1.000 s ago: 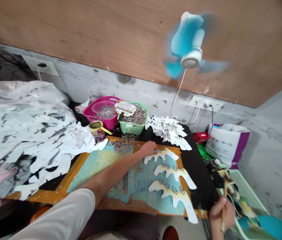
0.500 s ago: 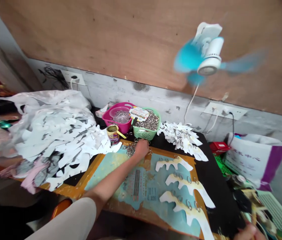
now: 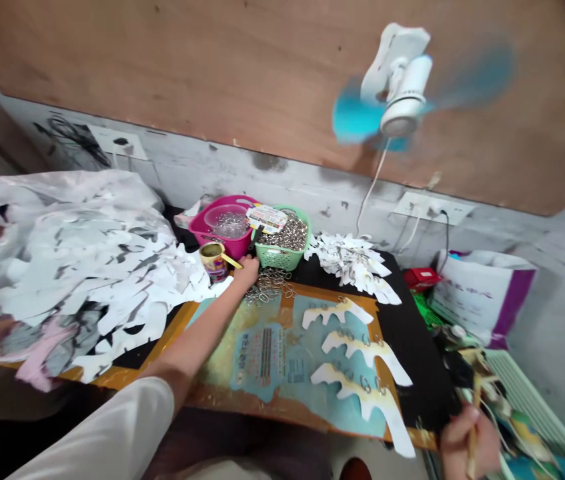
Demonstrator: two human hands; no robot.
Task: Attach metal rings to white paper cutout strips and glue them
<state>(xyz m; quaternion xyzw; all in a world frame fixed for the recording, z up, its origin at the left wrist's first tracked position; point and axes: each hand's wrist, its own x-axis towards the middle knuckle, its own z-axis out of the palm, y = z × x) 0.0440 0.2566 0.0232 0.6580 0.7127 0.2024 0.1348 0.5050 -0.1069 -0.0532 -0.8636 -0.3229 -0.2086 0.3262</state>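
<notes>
The left hand (image 3: 247,272) reaches out across a printed board, its fingers curled and resting at the edge of a loose tangle of metal split rings (image 3: 268,285). Whether they grip a ring cannot be told from this view. The right hand (image 3: 465,440) sits low at the right, beyond the tabletop's near corner, its fingers closed around a thin wooden stick (image 3: 472,447) that points downward.

Three white wing-shaped paper cutouts (image 3: 362,393) lie in a row on the blue and orange printed board (image 3: 262,360), with rings standing along their upper edges. The board lies on a black tabletop (image 3: 415,367), and the ring tangle sits at its far edge.

Just past the left hand stands a small tin can (image 3: 213,261) with a yellow stick leaning out of it. Behind that, a pink basket (image 3: 217,237) holds a clear bowl of rings, and a green basket (image 3: 282,247) beside it is full of rings, with a printed card (image 3: 266,218) propped between them. A stack of cutouts (image 3: 355,263) lies to the right of the baskets, and a large heap of cutouts (image 3: 77,260) spreads over the left side. A blue-bladed fan (image 3: 402,93) hangs from a plywood panel (image 3: 162,67) above
</notes>
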